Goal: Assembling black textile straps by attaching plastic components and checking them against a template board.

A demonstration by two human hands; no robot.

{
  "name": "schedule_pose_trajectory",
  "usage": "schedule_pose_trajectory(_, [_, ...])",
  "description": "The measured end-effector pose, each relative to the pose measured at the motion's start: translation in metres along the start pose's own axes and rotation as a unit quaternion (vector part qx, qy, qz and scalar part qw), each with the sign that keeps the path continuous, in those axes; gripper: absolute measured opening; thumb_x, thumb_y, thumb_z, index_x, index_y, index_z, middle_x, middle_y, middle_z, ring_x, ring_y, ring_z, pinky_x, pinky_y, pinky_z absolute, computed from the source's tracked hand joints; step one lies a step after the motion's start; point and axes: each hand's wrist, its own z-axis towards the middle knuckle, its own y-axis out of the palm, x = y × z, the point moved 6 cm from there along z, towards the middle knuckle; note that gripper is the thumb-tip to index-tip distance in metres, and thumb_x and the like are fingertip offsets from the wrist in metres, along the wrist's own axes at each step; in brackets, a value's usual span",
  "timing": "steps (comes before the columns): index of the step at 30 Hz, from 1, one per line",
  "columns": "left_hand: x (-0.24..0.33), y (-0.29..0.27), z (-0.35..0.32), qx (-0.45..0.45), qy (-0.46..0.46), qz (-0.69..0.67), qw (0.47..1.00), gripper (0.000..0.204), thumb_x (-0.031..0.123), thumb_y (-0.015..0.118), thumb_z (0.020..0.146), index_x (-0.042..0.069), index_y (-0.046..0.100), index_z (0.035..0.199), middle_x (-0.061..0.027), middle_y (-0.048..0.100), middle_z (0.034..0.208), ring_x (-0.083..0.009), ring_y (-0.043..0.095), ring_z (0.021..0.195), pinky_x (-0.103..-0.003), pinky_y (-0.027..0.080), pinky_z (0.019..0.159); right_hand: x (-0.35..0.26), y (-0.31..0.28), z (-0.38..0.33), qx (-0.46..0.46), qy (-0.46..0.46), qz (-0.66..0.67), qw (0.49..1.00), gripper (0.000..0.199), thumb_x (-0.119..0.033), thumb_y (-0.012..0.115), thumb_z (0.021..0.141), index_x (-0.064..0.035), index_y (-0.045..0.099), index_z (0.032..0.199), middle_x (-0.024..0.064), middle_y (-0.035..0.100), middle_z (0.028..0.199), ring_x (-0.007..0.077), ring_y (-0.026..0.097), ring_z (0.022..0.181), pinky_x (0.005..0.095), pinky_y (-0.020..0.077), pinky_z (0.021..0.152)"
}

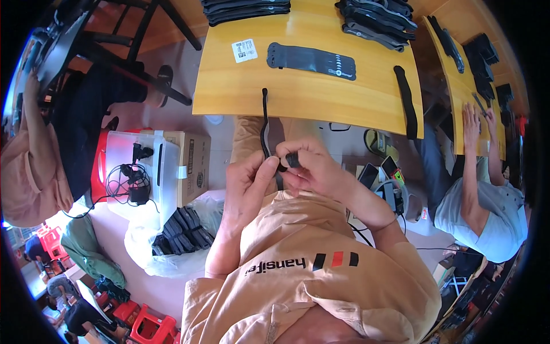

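Note:
Above my lap, just off the table's near edge, both hands are closed and close together. My left hand pinches a narrow black strap, whose free end reaches up over the table edge. My right hand grips the strap's near end, its fingers curled. A small black piece shows at the right fingers; whether it belongs to the strap I cannot tell. On the yellow table beyond lies a wide flat dark band with white print. Another black strap hangs over the table's right front edge.
Stacks of black straps lie at the table's far left and far right, near a white label. Left of me stand a translucent bin with cables and a cardboard box. Co-workers sit on both sides.

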Motion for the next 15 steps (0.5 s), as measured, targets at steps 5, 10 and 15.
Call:
schedule_pose_trajectory(5, [0.003,0.000,-0.001,0.002,-0.001,-0.001,1.000,0.029,0.017,0.049,0.092,0.002,0.050,0.067,0.0032,0.042,0.052,-0.0021,0.037,0.047,-0.020,0.028,0.041,-0.001,0.001,-0.002,-0.020,-0.063,-0.082,0.994,0.022,-0.015,0.047,0.085,-0.0026,0.045,0.067,0.0032,0.042,0.052,0.0103,0.044,0.043,0.0236,0.0395,0.043])
schedule_pose_trajectory(10, [0.006,-0.001,-0.003,0.008,0.005,-0.008,1.000,0.030,0.017,0.049,0.092,0.002,0.052,0.067,0.0029,0.044,0.051,-0.0018,0.038,0.046,-0.019,0.028,0.040,-0.023,0.014,-0.004,0.041,-0.216,-0.461,0.860,0.022,-0.017,0.052,0.087,-0.0001,0.049,0.074,0.0085,0.044,0.055,0.0159,0.047,0.048,0.0273,0.0358,0.047])
schedule_pose_trajectory(15, [0.009,0.000,-0.008,-0.032,-0.028,-0.064,0.997,0.031,0.018,0.051,0.091,0.003,0.052,0.064,0.0036,0.043,0.050,-0.0011,0.035,0.044,-0.019,0.024,0.039,-0.017,0.016,-0.011,-0.004,-0.170,-0.345,0.923,0.017,-0.015,0.053,0.087,-0.0007,0.051,0.079,0.0082,0.042,0.054,0.0166,0.045,0.047,0.0283,0.0363,0.047])
